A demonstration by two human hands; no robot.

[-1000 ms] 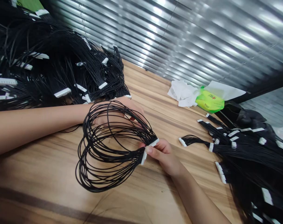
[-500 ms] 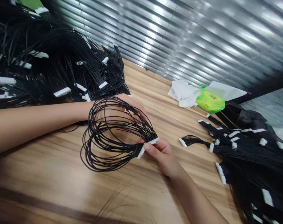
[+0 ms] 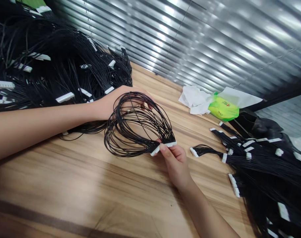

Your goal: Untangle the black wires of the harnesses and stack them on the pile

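A black wire harness [image 3: 137,124] is bent round into a wide loop above the table, its two white connector ends side by side. My right hand [image 3: 173,160] pinches these white connectors [image 3: 170,144] between thumb and fingers at the loop's right end. Behind the upper left of the loop is my left hand [image 3: 127,100], with bent fingertips partly showing through the wires. The wires cover much of that hand, so whether its fingers grip them cannot be made out.
A large heap of black harnesses [image 3: 58,62] fills the far left. More harnesses [image 3: 271,178] with white connectors lie along the right. White papers [image 3: 196,99] and a green packet [image 3: 223,108] lie at the back of the wooden table [image 3: 66,195], before a ridged metallic wall [image 3: 170,36].
The loop has shifted right and upward, and its connector ends have turned flatter. My left hand has moved up and slightly left behind the wires. My right hand keeps its pinch.
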